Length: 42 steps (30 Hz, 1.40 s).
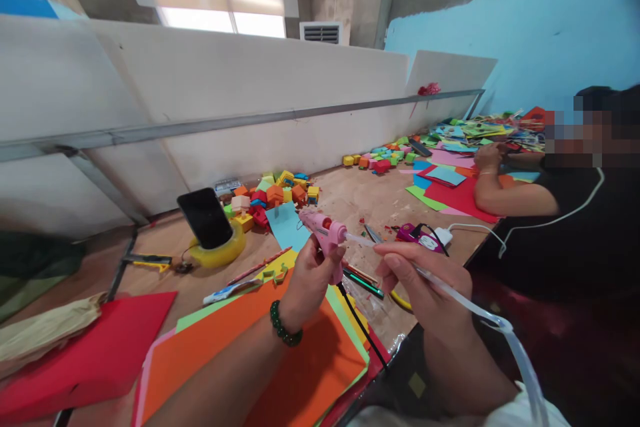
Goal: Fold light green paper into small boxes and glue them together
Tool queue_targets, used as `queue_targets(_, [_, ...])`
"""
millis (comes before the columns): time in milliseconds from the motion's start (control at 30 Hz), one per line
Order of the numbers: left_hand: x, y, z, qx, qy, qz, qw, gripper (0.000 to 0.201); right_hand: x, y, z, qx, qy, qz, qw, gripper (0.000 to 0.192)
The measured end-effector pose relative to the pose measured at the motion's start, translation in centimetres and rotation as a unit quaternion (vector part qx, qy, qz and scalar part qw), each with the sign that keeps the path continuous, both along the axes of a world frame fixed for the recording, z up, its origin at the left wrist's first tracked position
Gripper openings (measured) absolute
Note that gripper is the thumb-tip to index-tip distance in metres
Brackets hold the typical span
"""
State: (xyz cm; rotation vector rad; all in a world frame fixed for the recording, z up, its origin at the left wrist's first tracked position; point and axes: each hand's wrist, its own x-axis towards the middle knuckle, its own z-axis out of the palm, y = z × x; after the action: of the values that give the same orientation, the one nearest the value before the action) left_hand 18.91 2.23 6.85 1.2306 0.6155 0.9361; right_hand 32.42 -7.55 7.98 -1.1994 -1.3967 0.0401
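My left hand (pixel 313 273) is wrapped round the handle of a pink hot glue gun (pixel 327 230), whose nozzle points away to the upper left. A black cord hangs from the handle's bottom. Between the fingers of my right hand (pixel 425 280) is a long translucent glue stick (pixel 465 301), bent and trailing toward my lap. Its far tip meets the back of the glue gun; how deep it sits inside I cannot tell. Below my left wrist lies a stack of coloured paper with an orange sheet (pixel 240 340) on top. A light blue sheet (pixel 289 225) lies just beyond the gun.
Small folded paper blocks (pixel 275 197) are heaped by the white partition. A phone (pixel 205 217) leans on a yellow tape roll (pixel 220 247). A yellow utility knife (pixel 150 261) lies to the left. Right of the gun are scissors (pixel 373 233) and a purple power strip (pixel 423 238). A co-worker (pixel 565 207) sits at right.
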Motion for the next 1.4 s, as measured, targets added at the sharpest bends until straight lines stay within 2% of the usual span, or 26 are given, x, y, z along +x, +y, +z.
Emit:
queue_targets(233, [0.1,0.1,-0.1,0.002,-0.012,0.038,0.999,0.048,0.4,1.3,-0.2,0.013,0.018,-0.050,0.999,0.015])
queue_targets(400, [-0.2,0.1,0.0,-0.062,-0.039,-0.025,0.997,0.050,0.8,2.0,-0.7,-0.004,0.041,-0.065,0.997,0.011])
queue_targets(500, [-0.3,0.1,0.1,-0.139,-0.087,-0.069,0.984,0.047,1.2,2.1,-0.8,-0.004,0.084,-0.070,0.994,0.011])
queue_targets(600, [-0.2,0.0,0.0,-0.200,-0.126,-0.078,0.969,0.041,1.7,2.1,-1.1,-0.023,0.136,-0.041,0.990,0.011])
queue_targets(767, [-0.3,-0.2,-0.4,-0.225,-0.156,-0.081,0.958,0.034,2.4,2.2,-1.2,-0.024,0.236,0.030,0.971,0.008])
queue_targets(867, [-0.3,-0.2,-0.6,-0.246,-0.164,-0.071,0.953,0.033,2.1,2.1,-0.9,-0.010,0.265,0.045,0.963,0.007])
queue_targets(1000, [-0.4,-0.5,-0.6,-0.244,-0.161,-0.055,0.955,0.031,0.7,2.1,-0.9,0.035,0.277,0.025,0.960,0.005])
queue_targets(1200, [-0.3,-1.2,-0.3,-0.199,-0.149,-0.065,0.966,0.031,-0.6,2.8,-2.0,0.094,0.271,0.000,0.958,0.004])
queue_targets(1333, [-0.3,-1.0,-0.2,-0.211,-0.150,-0.061,0.964,0.030,-0.3,3.2,-2.6,0.080,0.286,0.024,0.955,0.008])
queue_targets(1400, [-0.4,-0.8,-0.1,-0.216,-0.149,-0.053,0.963,0.030,0.0,3.3,-2.7,0.056,0.301,0.063,0.950,0.008])
